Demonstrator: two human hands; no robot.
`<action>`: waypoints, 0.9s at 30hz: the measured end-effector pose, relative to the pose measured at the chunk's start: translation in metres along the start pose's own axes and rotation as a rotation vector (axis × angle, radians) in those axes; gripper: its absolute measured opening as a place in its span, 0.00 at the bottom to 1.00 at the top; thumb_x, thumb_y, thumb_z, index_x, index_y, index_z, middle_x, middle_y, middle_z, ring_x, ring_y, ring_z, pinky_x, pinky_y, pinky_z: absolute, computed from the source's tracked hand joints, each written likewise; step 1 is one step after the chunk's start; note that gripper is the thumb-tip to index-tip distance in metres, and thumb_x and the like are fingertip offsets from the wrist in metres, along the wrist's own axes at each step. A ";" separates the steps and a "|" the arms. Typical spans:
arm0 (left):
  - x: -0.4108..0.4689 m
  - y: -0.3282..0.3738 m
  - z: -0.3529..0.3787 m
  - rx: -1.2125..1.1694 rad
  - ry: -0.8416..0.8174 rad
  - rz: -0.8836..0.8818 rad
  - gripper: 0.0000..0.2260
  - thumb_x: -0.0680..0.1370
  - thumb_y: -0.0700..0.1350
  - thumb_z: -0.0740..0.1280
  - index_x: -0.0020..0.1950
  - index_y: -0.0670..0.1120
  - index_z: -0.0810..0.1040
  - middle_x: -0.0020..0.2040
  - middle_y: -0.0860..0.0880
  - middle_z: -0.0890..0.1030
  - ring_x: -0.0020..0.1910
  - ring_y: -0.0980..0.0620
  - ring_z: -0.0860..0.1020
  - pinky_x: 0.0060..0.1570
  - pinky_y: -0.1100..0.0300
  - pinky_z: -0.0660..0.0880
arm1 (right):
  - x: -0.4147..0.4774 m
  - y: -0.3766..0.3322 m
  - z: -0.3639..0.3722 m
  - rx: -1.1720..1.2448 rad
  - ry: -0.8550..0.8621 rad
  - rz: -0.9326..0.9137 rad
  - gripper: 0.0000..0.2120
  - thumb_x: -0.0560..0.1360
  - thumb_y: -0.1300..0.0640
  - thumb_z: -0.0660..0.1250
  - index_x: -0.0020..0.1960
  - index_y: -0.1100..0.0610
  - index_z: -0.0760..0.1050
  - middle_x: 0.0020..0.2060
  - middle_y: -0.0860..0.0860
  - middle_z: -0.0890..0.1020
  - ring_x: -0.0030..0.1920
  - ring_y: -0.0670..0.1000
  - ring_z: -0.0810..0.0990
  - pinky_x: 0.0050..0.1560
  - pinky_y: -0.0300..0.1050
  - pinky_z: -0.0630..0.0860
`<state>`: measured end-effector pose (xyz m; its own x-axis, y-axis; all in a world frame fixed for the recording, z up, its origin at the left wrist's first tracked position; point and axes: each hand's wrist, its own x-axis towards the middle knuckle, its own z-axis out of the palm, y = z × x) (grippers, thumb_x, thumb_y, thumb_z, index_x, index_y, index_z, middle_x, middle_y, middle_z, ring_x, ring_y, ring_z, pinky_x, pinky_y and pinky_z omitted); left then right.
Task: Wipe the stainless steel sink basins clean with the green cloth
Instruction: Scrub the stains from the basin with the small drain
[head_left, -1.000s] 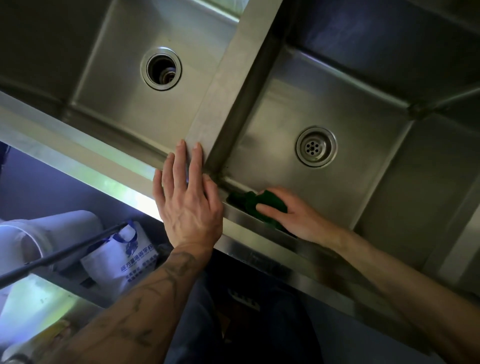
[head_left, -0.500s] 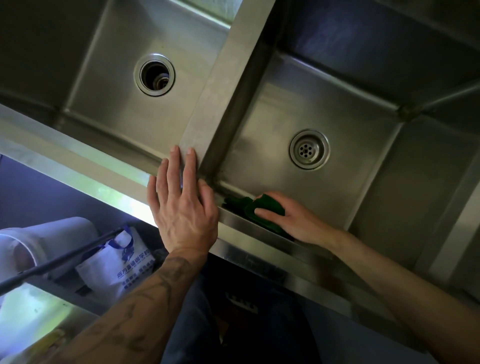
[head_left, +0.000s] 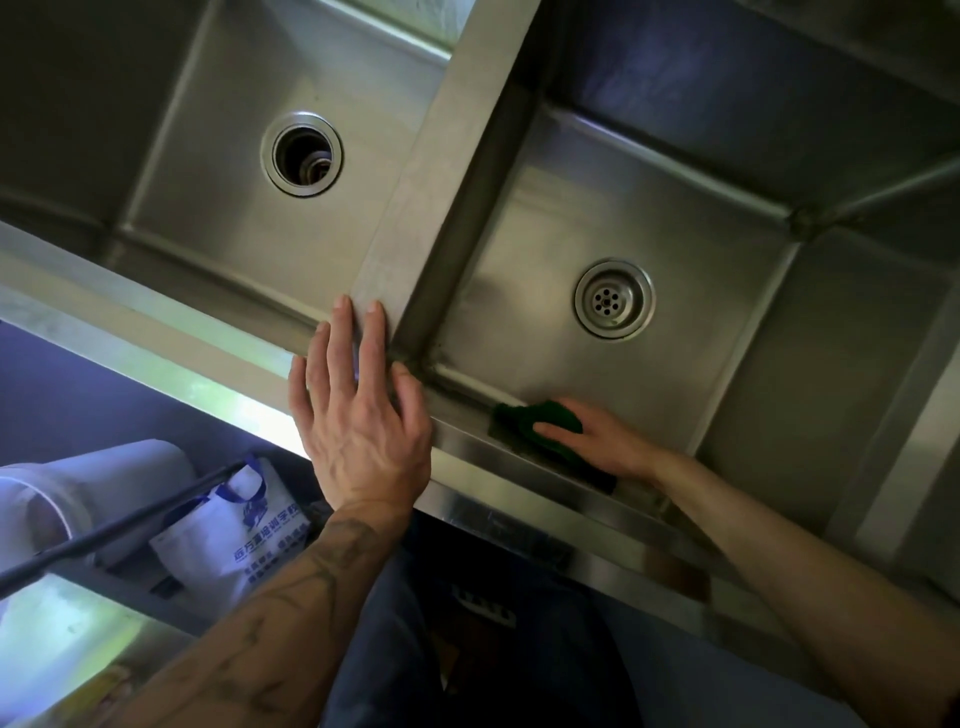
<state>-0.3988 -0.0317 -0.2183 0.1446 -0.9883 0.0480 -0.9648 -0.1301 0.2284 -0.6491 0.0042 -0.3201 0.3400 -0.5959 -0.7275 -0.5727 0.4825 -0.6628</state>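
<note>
Head view: a stainless steel sink (head_left: 156, 332) with two basins is seen from above, and most of the frame is filled by it. The left basin (head_left: 218, 218) and the right basin (head_left: 691, 218) are separated by a flat steel divider (head_left: 441, 182). Below the front rim, at lower left, a white bucket (head_left: 67, 493) and a white bag (head_left: 234, 540) with blue print are seen, crossed by a dark rod (head_left: 119, 530).

The left hand (head_left: 358, 415) is laid flat where the divider meets the front rim, with its fingers straight and slightly spread; nothing is held by it. The right hand (head_left: 608, 441) is reached down into the right basin, and the green cloth (head_left: 535, 421) is gripped by it, bunched round one digit. The cloth is pressed into the near bottom edge of the right basin, against the front wall.

An open drain hole (head_left: 301, 154) is set in the left basin's floor, and a perforated strainer (head_left: 614, 300) in the right basin's floor, well apart from the cloth.
</note>
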 end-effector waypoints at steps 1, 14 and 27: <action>0.000 0.000 0.000 0.004 0.006 -0.003 0.25 0.84 0.48 0.60 0.83 0.49 0.68 0.83 0.47 0.67 0.81 0.43 0.67 0.82 0.44 0.58 | 0.000 0.007 0.000 -0.035 0.008 0.018 0.10 0.83 0.46 0.65 0.62 0.46 0.76 0.56 0.49 0.81 0.57 0.52 0.80 0.60 0.49 0.78; 0.000 0.001 0.000 -0.017 0.016 -0.003 0.25 0.84 0.47 0.61 0.82 0.49 0.69 0.83 0.47 0.67 0.80 0.43 0.68 0.82 0.44 0.59 | -0.014 0.020 -0.002 -0.068 0.027 0.114 0.16 0.82 0.42 0.65 0.66 0.46 0.76 0.59 0.46 0.77 0.59 0.50 0.77 0.57 0.41 0.72; 0.000 0.001 0.002 -0.013 0.022 0.005 0.25 0.84 0.47 0.60 0.82 0.50 0.69 0.83 0.47 0.67 0.80 0.43 0.68 0.82 0.43 0.59 | -0.036 0.049 -0.014 -0.111 0.037 0.250 0.13 0.82 0.41 0.65 0.60 0.48 0.77 0.54 0.50 0.81 0.54 0.53 0.81 0.59 0.52 0.78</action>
<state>-0.4004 -0.0324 -0.2197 0.1443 -0.9870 0.0706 -0.9627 -0.1236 0.2409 -0.7003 0.0406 -0.3241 0.1511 -0.4913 -0.8578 -0.7141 0.5458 -0.4383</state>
